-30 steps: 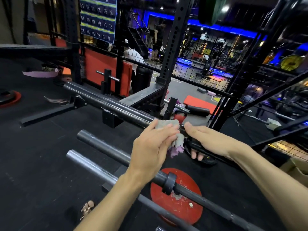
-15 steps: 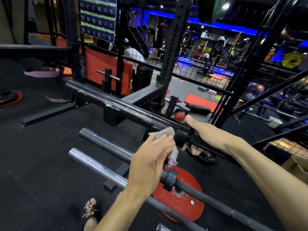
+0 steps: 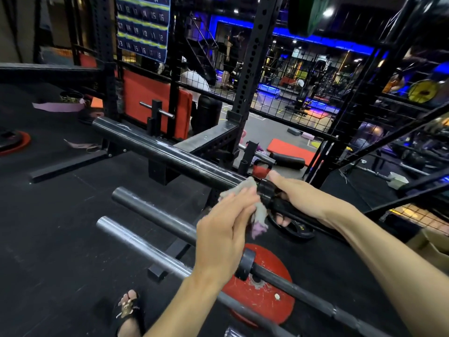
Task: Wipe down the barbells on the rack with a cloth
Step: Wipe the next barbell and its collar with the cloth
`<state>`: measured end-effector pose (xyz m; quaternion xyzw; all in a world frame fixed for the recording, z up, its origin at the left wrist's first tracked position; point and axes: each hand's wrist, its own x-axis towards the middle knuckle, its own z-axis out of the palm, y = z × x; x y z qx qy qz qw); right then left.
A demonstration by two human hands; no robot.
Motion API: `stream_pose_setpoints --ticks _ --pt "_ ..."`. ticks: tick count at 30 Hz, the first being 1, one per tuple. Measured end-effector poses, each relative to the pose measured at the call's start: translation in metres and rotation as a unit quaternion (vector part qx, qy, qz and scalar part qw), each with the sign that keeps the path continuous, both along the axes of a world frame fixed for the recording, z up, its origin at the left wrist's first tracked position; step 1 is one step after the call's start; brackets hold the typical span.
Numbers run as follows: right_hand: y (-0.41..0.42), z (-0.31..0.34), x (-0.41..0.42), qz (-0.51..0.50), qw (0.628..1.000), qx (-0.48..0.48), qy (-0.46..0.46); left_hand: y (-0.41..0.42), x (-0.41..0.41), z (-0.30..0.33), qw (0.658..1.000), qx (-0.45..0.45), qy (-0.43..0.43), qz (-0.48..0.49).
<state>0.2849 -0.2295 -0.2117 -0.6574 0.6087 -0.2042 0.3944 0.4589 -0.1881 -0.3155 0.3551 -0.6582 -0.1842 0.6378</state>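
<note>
Three barbells lie side by side on a low rack. The top black barbell (image 3: 170,155) runs from the upper left down to the middle. My right hand (image 3: 301,198) grips its shaft just right of the collar. My left hand (image 3: 224,229) holds a grey and purple cloth (image 3: 255,205) against the sleeve next to the collar, fingers nearly straight over the cloth. Below lie a dark barbell (image 3: 155,215) and a silver one (image 3: 136,242), both partly hidden by my left forearm.
A red weight plate (image 3: 269,310) lies on the black floor under the lower bars. A black plate (image 3: 297,231) sits under my right hand. Black rack uprights (image 3: 250,76) and wire mesh stand behind. My sandalled foot (image 3: 128,310) is at the bottom.
My left hand with the cloth slid off the collar back onto the sleeve beside it, uncovering the collar. My right hand kept its grip on the shaft. The view shifted slightly.
</note>
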Motion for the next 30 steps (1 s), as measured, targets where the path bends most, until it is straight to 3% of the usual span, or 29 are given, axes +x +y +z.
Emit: stream_pose_setpoints --ticks 4,9,13,18,21,26,30 --pt "0.0 -0.001 0.001 -0.021 1.0 0.014 0.006 0.005 0.005 -0.013 1.0 0.011 0.008 -0.014" --pt "-0.003 -0.002 -0.01 -0.009 0.997 -0.061 0.037 -0.017 -0.003 0.02 1.0 -0.002 0.01 -0.007" --pt "-0.005 -0.003 -0.001 -0.032 0.999 -0.001 0.0 -0.006 -0.005 0.018 1.0 0.006 0.017 -0.005" --pt "0.0 -0.002 -0.009 0.013 1.0 -0.022 -0.015 0.019 0.004 -0.027 0.993 0.114 0.033 -0.028" --pt "0.0 -0.005 -0.014 0.01 0.999 -0.05 -0.013 0.024 -0.002 -0.012 0.98 0.147 0.129 -0.034" --pt "0.0 -0.005 -0.012 0.005 0.998 -0.07 0.0 0.015 0.007 0.042 0.959 0.096 0.265 -0.034" --pt "-0.001 -0.007 -0.013 0.004 0.997 -0.072 0.01 -0.014 0.013 0.061 0.96 0.052 0.276 0.026"
